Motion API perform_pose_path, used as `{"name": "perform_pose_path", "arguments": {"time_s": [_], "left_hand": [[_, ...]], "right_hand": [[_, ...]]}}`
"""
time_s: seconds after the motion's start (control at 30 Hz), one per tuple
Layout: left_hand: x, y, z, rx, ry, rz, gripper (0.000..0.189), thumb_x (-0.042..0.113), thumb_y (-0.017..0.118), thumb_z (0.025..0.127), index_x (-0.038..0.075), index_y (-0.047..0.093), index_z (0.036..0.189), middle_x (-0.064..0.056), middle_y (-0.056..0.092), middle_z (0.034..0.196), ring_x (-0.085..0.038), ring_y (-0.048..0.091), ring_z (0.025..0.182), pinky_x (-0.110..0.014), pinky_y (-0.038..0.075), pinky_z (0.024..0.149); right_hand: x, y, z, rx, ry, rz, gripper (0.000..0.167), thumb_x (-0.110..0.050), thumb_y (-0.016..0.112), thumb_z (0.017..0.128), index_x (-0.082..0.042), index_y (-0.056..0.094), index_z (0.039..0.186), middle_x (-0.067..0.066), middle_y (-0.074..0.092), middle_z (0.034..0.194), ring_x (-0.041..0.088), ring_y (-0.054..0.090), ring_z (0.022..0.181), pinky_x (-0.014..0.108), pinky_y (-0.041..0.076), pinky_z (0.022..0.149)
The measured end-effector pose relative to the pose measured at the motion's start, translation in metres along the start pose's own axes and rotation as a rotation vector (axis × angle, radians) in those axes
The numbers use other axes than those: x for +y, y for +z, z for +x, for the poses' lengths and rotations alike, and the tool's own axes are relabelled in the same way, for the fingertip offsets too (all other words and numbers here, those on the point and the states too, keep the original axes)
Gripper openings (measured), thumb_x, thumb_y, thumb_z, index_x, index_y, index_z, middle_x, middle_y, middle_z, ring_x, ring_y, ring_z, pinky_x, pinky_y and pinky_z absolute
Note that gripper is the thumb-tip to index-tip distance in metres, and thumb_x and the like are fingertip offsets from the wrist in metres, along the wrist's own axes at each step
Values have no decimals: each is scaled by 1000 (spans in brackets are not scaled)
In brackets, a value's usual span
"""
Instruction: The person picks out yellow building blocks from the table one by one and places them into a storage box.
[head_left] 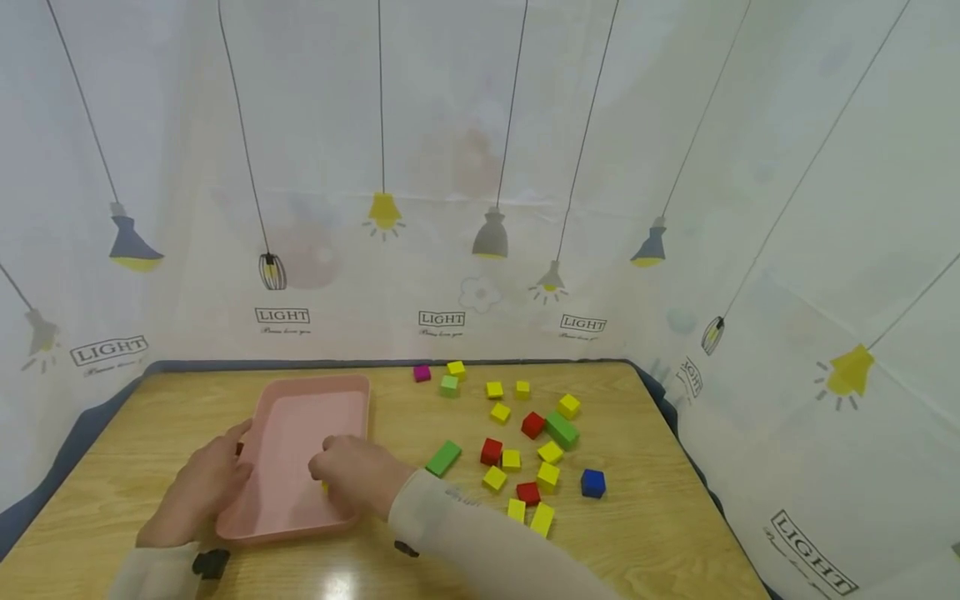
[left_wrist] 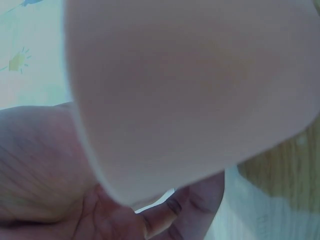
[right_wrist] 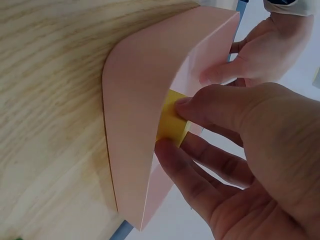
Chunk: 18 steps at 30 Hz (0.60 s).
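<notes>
A pale backdrop (head_left: 450, 100) printed with hanging lamps and the word LIGHT surrounds a wood-grain counter (head_left: 637, 546). On the counter's left side lies a pink tray (head_left: 296, 425). The person's left hand (head_left: 201, 481) grips the tray's left rim, its thumb on the inner side and its other fingers outside. The right hand (head_left: 363, 475) reaches over the right wall, its fingers pinching a yellow block (right_wrist: 172, 122) in the tray's opening, just inside that wall; whether the block touches the tray's floor cannot be told. To the right of the tray, more yellow blocks are scattered, with three red blocks (head_left: 491, 452) among them. A long green block (head_left: 444, 458) lies nearest the right sleeve (head_left: 480, 533), a blue block (head_left: 593, 483) sits at the right of the scatter, and a purple block (head_left: 422, 373) stands near the back edge.
</notes>
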<state>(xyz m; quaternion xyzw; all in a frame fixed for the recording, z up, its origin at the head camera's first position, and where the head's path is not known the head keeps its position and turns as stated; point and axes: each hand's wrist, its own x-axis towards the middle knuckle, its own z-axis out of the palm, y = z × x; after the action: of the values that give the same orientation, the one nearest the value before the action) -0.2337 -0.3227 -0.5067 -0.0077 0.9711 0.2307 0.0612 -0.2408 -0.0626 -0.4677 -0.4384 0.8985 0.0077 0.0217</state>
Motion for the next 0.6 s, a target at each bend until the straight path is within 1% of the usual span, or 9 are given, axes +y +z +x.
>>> {"name": "perform_pose_path", "arguments": {"time_s": [0.1, 0.33, 0.5, 0.6], "left_hand": [[0, 0, 0, 7, 16, 7, 72, 1, 66, 109, -20, 34, 170, -49, 64, 147, -63, 68, 133, -72, 61, 104], [0, -2, -1, -6, 22, -3, 73, 0, 67, 109, -20, 33, 170, -49, 63, 147, -64, 68, 133, -73, 60, 107], [0, -2, -1, 1, 29, -4, 73, 1, 68, 109, -21, 33, 170, -50, 63, 146, -64, 69, 132, -74, 60, 106], [-1, -2, -1, 5, 24, 1, 73, 1, 68, 109, -20, 34, 170, -49, 64, 146, -63, 69, 132, -74, 60, 106]], "right_hand": [[-3, 2, 1, -5, -5, -6, 33, -12, 84, 107, -28, 87, 135, -10, 83, 127, 1, 76, 110, 10, 58, 97], [-2, 2, 1, -29, 35, 54, 37, -15, 85, 105, -29, 84, 139, -9, 80, 129, 2, 74, 111, 13, 60, 96], [7, 1, 0, -85, 115, 158, 34, -27, 84, 110, -32, 81, 144, -12, 75, 132, 0, 66, 107, 14, 59, 95], [16, -2, -2, -80, 155, 201, 36, -29, 82, 112, -32, 79, 148, -11, 73, 133, 0, 64, 104, 15, 60, 95]]}}
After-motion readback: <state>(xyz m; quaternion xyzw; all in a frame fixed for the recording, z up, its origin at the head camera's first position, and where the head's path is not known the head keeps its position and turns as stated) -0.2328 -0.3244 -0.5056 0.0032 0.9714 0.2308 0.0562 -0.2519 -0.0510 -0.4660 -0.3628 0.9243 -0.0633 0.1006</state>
